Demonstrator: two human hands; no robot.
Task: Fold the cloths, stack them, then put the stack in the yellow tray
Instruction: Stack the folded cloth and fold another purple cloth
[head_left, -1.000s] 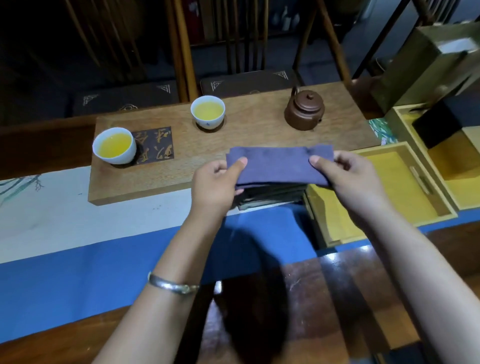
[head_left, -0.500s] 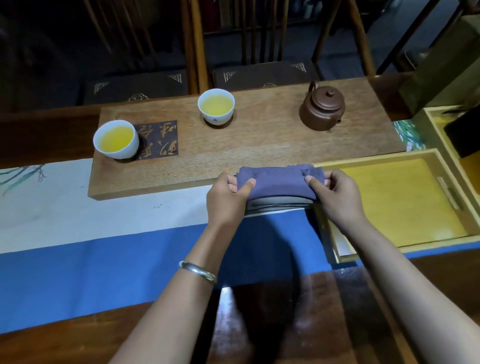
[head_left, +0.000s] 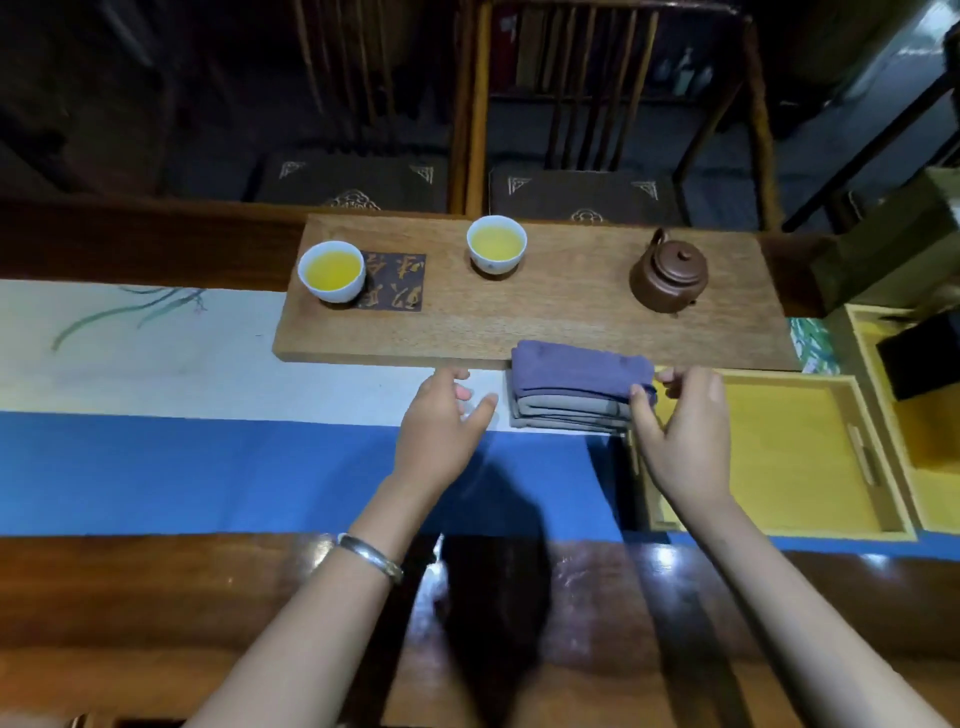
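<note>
Both hands reach forward over the tabletop (head_left: 156, 597). Left hand (head_left: 439, 431) hangs loose with fingers spread and grips nothing; it sits just beside the left edge of the stack of folded cloths (head_left: 574, 400), apart from it by a narrow gap. Right hand (head_left: 685, 431) is at the stack's right end, its thumb pressed against the side of the pile and its fingers curled over the far corner of the top cloth, so it pinches that end. A silver bangle (head_left: 371, 553) circles the left wrist.

That stack lies between the two hands, on the white part of the table runner (head_left: 208, 457), with a purple cloth (head_left: 579, 364) on top and grey ones below. Its far edge touches the front edge of the wooden tea board (head_left: 545, 322). Just right of the stack, under the right hand, stands the yellow tray (head_left: 800, 457); the stack is outside it, close to its left rim.

On the board stand two white cups of yellow tea, one at the left (head_left: 332, 270) and one in the middle (head_left: 496, 244), and a brown teapot (head_left: 667, 273) at the right.
</note>
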